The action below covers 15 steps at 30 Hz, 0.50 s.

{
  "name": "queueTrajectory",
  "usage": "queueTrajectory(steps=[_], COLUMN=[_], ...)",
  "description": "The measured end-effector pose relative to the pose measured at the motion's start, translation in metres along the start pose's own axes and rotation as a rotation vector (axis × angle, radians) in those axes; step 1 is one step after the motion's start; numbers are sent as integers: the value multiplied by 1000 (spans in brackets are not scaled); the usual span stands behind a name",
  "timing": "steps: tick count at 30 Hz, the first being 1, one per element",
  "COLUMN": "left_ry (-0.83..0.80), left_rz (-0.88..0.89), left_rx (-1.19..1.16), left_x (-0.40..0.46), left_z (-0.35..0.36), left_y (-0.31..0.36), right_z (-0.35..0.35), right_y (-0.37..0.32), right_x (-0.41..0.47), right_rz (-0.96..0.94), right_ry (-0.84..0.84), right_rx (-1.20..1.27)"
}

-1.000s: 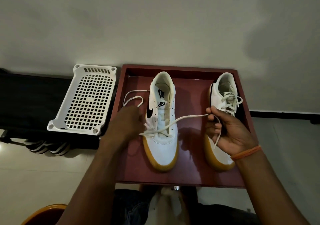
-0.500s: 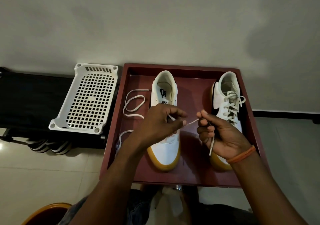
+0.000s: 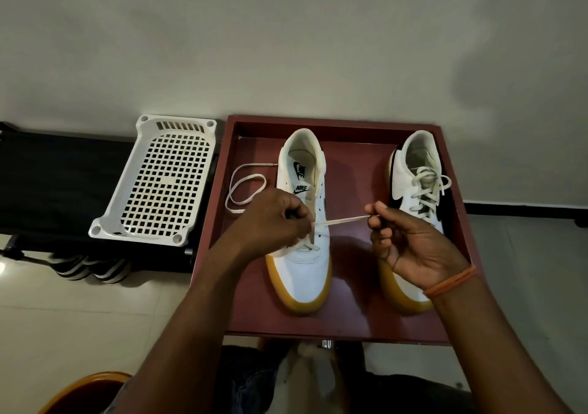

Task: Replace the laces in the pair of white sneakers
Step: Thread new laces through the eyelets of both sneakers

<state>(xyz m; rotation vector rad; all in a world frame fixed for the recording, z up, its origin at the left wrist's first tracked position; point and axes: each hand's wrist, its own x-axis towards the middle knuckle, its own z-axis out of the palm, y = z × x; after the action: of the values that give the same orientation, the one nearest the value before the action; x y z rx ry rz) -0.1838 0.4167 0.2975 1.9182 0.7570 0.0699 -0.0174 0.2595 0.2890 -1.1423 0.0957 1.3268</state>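
The lace (image 3: pixel 342 221), threaded only through the lowest eyelets of the left-hand sneaker (image 3: pixel 304 222) mid-tray (image 3: pixel 331 124), now spans a shorter gap than a second ago, pinched by left hand (image 3: pixel 276 219) and right hand (image 3: pixel 404 241) alike, indicating the next eyelet.

Two white sneakers (image 3: pixel 302 273) with mustard-yellow soles sit in a dark red tray (image 3: pixel 331 327); each bears a black swoosh, and the left one a black logo on its tongue. The lace (image 3: pixel 340 221) is cream. A white basket (image 3: pixel 165 178) has a grid of square holes. An orange band (image 3: pixel 450 283) circles the right wrist.
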Motion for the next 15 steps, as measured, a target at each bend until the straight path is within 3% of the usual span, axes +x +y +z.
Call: queueTrajectory(steps=[10, 15], left_ry=[-123, -200], left_rz=[-75, -240], left_rx=[173, 322], left_x=[-6, -12], left_z=[-30, -49], left_y=[-11, -24], right_z=[3, 4], right_y=[21, 32], right_x=[6, 10], right_rz=[-291, -378], right_ry=[136, 142], right_rx=[-504, -677])
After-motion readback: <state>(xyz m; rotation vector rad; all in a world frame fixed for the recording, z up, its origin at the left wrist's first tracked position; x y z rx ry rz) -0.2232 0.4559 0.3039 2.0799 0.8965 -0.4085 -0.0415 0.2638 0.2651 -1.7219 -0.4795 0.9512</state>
